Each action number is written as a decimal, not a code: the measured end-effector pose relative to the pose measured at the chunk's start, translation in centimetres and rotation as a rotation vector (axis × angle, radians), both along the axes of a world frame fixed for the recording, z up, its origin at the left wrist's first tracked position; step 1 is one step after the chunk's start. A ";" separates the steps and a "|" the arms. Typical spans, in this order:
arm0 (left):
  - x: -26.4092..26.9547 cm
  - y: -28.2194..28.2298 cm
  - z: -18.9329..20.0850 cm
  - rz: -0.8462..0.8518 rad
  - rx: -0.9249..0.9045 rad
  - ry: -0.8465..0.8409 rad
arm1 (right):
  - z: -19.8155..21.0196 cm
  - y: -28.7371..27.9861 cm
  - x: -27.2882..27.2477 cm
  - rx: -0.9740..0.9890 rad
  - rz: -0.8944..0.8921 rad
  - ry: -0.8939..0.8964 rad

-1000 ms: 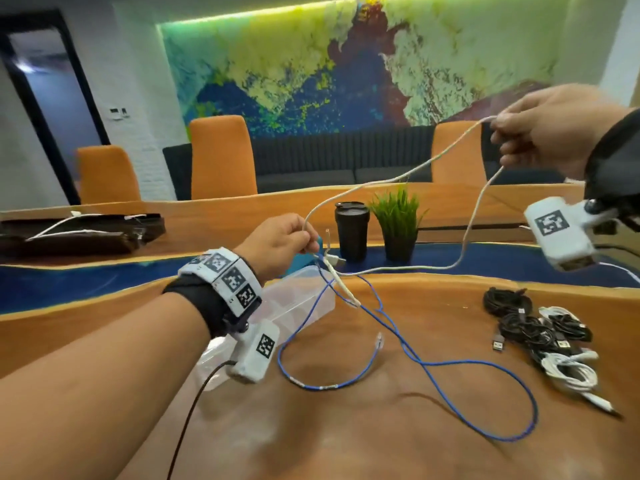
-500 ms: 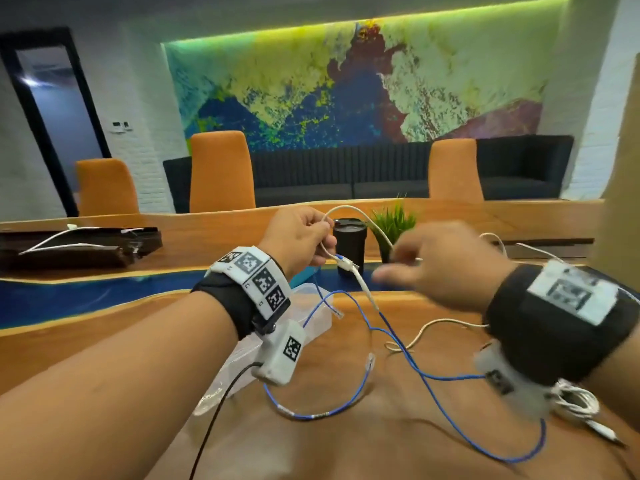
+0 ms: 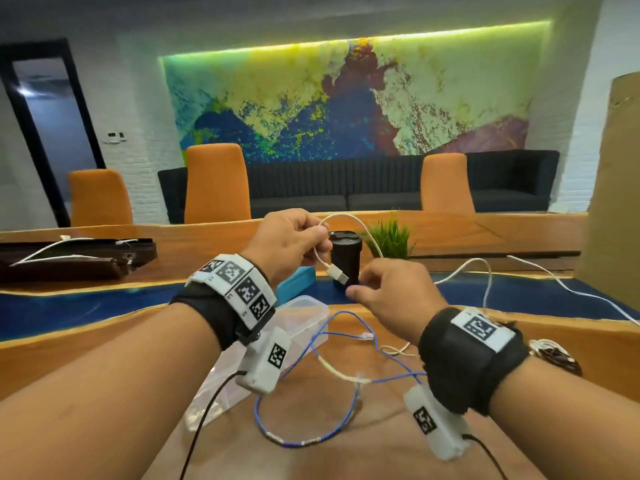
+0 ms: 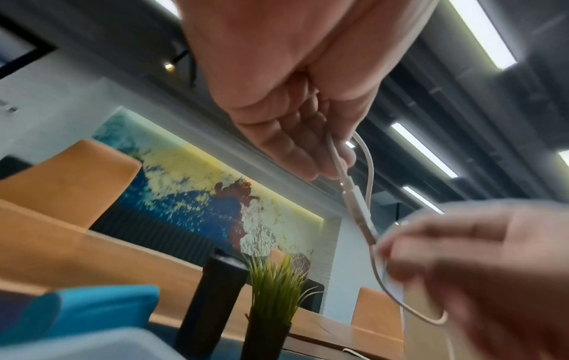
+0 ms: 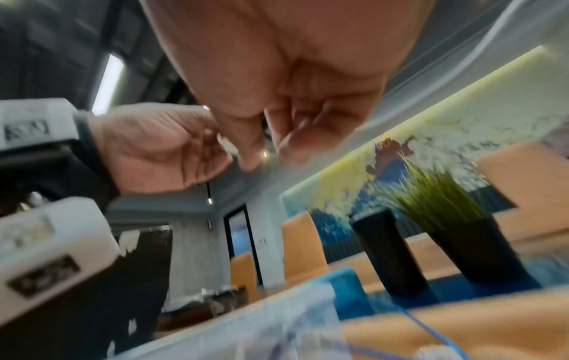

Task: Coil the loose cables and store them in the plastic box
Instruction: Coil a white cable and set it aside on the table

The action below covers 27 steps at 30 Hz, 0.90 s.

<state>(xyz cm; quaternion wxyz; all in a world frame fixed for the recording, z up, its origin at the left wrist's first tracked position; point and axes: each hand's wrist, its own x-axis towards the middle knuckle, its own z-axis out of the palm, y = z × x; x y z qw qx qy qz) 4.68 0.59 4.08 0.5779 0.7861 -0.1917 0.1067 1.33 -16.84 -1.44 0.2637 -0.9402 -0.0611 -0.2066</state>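
Observation:
My left hand [image 3: 313, 240] pinches a white USB cable [image 3: 360, 227] near its end, above the table. A small loop stands over the fingers and the USB plug [image 3: 337, 274] hangs below them. Just to the right and lower, my right hand [image 3: 360, 289] has its fingers curled round the same cable, which trails off right to the table. In the left wrist view the cable [image 4: 368, 170] runs from my left hand [image 4: 323, 165] into my blurred right hand [image 4: 400, 248]. The clear plastic box [image 3: 304, 310] lies under my left wrist. A blue cable [image 3: 311, 441] sprawls loose beside it.
A black cup [image 3: 346, 258], a potted plant [image 3: 391, 237] and a teal lid [image 3: 294, 282] stand behind the hands. Coiled cables [image 3: 554, 355] lie at the right by my wrist. A cardboard sheet [image 3: 616, 202] rises at the far right. A thin white lead [image 3: 394, 351] lies near the blue cable.
My right hand came down from the upper right to just beside the left hand. The long stretched span of white cable has become a small loop over my left fingers.

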 end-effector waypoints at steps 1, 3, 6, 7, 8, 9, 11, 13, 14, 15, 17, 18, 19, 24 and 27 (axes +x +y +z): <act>-0.1 -0.2 0.3 -0.016 0.016 -0.008 | 0.9 -0.4 0.0 0.054 -0.050 -0.177; -0.5 -0.6 0.6 -0.076 0.028 -0.004 | 3.0 -1.5 0.2 0.078 -0.091 -0.345; -1.1 -1.5 1.0 -0.161 -0.022 0.026 | 5.8 -2.9 1.1 0.083 0.116 -0.141; -1.4 -1.7 1.2 -0.192 -0.056 0.052 | 6.5 -3.4 1.1 0.167 0.217 -0.064; -1.6 -1.8 1.4 -0.231 -0.097 0.089 | 7.5 -4.1 1.1 0.264 0.281 -0.027; -2.0 -1.8 1.6 -0.280 -0.138 0.131 | 8.6 -4.7 0.7 0.345 0.315 -0.021; -2.5 -1.6 2.0 -0.378 -0.205 0.200 | 10.9 -5.9 -0.3 0.439 0.342 -0.039; -3.2 -1.4 2.4 -0.459 -0.263 0.243 | 13.0 -6.8 -1.4 0.487 0.373 -0.042; -3.5 -1.4 2.8 -0.494 -0.291 0.260 | 13.9 -7.1 -1.9 0.480 0.383 -0.066; -3.9 -1.5 3.1 -0.525 -0.317 0.267 | 14.7 -7.3 -2.4 0.465 0.393 -0.100; -4.6 -1.8 3.8 -0.573 -0.368 0.228 | 16.1 -7.5 -2.9 0.427 0.399 -0.187; -4.9 -2.0 4.2 -0.588 -0.397 0.193 | 16.6 -7.5 -2.9 0.380 0.381 -0.243; -5.2 -2.3 4.7 -0.595 -0.436 0.159 | 17.1 -7.4 -3.0 0.303 0.348 -0.294; -6.2 -3.7 8.3 -0.564 -0.739 0.059 | 17.5 -7.1 -3.3 -0.312 0.152 -0.210; -6.3 -4.3 9.5 -0.486 -0.715 -0.012 | 17.7 -5.4 -5.6 -0.636 0.135 -0.224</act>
